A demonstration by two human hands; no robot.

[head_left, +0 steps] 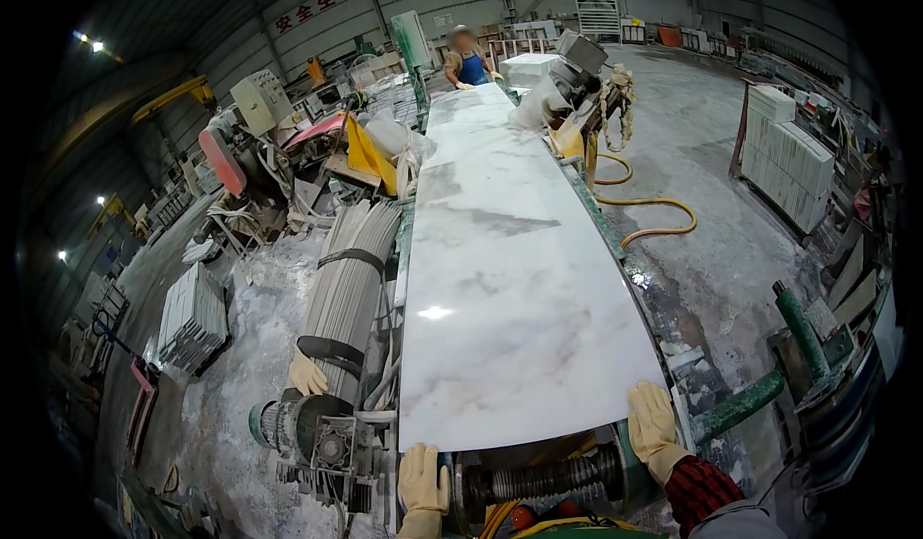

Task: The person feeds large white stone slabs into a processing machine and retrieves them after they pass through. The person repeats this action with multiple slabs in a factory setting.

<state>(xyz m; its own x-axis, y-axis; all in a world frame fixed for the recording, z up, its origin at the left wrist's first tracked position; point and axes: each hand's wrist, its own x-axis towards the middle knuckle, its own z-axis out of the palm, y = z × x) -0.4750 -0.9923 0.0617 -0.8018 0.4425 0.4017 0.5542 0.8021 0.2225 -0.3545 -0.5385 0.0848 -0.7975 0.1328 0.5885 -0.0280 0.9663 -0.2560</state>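
Observation:
A long white marble slab (500, 250) with grey veins lies on a conveyor line that runs away from me. My left hand (423, 476), in a yellow glove, grips the slab's near left corner. My right hand (652, 422), also gloved, holds the near right corner from the side. A threaded roller (548, 481) sits just under the slab's near edge, between my hands. At the far end another person (468, 58) stands with gloved hands on the slab.
A bundle of grey strips (351, 279) lies along the left of the line, with a motor (308, 428) and a stray yellow glove (308, 376) by it. A yellow hose (654, 207) crosses the wet floor on the right. Stacked white slabs (788, 154) stand far right.

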